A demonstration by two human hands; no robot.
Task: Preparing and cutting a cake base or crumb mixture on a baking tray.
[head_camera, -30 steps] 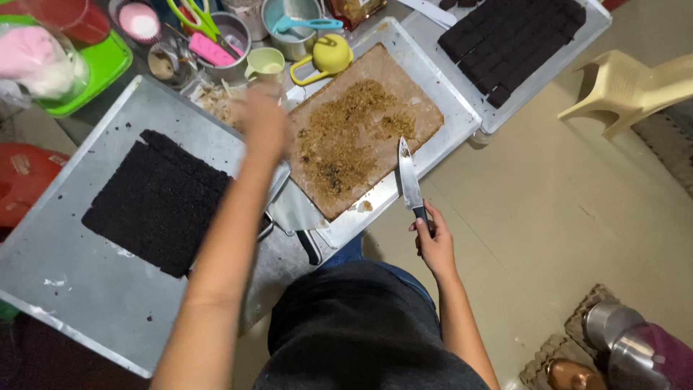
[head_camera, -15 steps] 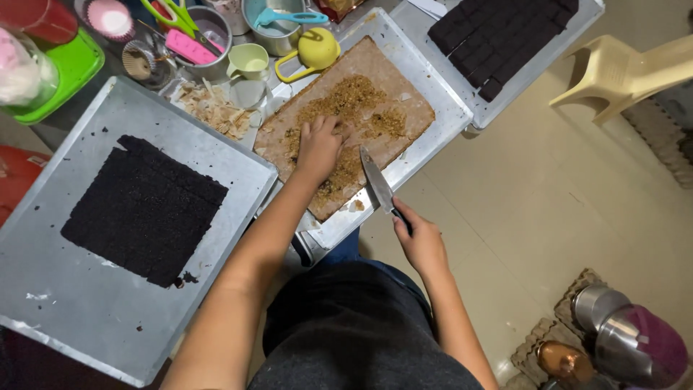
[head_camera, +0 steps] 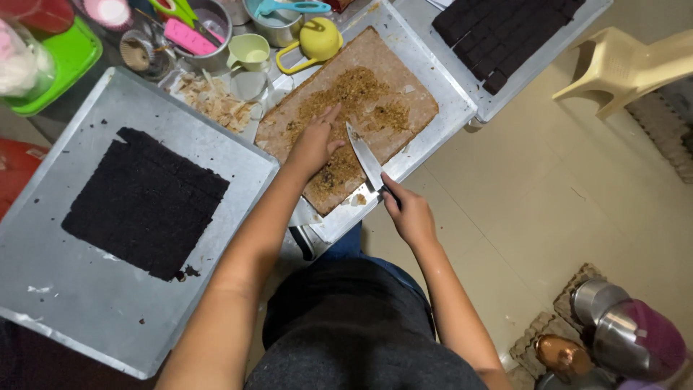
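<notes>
Metal trays crowd the tabletop. Right hand (head_camera: 411,213) fisted round the knife (head_camera: 367,163) handle, blade angled up-left over the brown board (head_camera: 393,76). Left hand (head_camera: 314,144) flat, fingers spread, pressing the crumb pile (head_camera: 346,97) just left of the blade.

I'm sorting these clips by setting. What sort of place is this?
Probably a home kitchen or small baking workspace. Metal trays hold a dark slab cut into squares, the right hand holds a knife over a crumb-covered board, and cups and bowls crowd the table's far edge.
</notes>
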